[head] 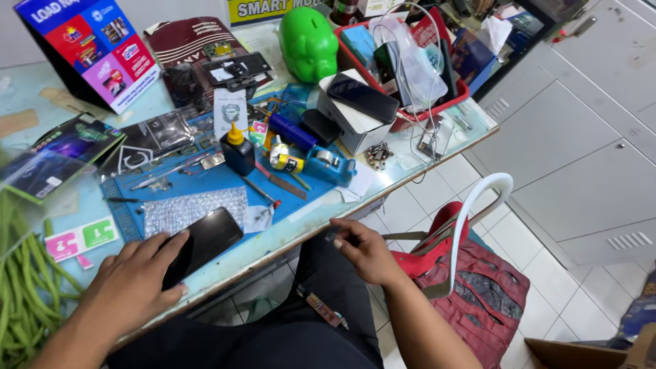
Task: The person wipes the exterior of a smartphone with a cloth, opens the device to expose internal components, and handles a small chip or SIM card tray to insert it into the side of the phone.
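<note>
A black smartphone (pixel 208 240) lies face up near the front edge of the blue work mat (pixel 205 179). My left hand (pixel 135 279) rests flat on the phone's near end, fingers spread. Just off the table's edge, my right hand (pixel 364 249) pinches a small dark object (pixel 334 236) between thumb and fingers; what it is cannot be told. A patch of silvery bubble wrap (pixel 186 207) lies just behind the phone.
The table holds a black glue bottle with yellow tip (pixel 237 149), tape dispenser (pixel 331 162), green piggy bank (pixel 309 42), red basket (pixel 410 61) of parts and cables, white box (pixel 355 113) and green beans (pixel 20 287). A white chair with a red bag (pixel 471 280) stands at right.
</note>
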